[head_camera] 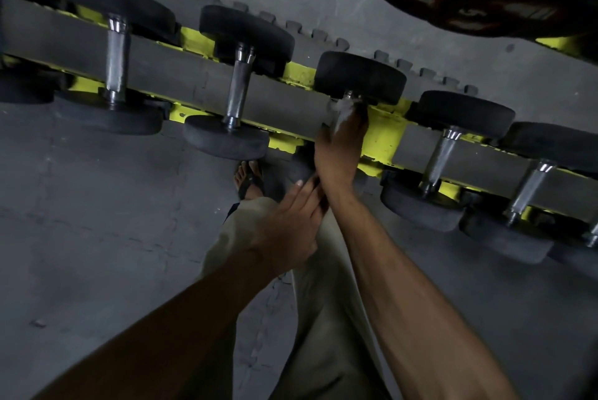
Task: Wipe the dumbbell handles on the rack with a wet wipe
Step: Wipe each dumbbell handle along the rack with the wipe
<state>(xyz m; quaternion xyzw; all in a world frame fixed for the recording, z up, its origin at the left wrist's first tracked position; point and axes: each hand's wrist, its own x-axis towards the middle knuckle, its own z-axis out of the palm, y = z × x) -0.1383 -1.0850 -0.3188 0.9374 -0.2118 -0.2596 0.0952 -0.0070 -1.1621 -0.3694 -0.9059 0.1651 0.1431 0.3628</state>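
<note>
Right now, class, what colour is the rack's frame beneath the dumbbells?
Bright yellow rack frame, clearest in the head view.

Five dumbbells on one rack, one wet wipe, two hands

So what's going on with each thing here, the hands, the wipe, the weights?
right hand: wrapped round a dumbbell's handle, pressing the wipe on it
wet wipe: crumpled, held against that handle
left hand: fingers straight, holding nothing, beside the right wrist
gripped dumbbell: lying on the rack, handle covered
other dumbbells: lying on the rack, handles bare
rack: yellow, loaded
</note>
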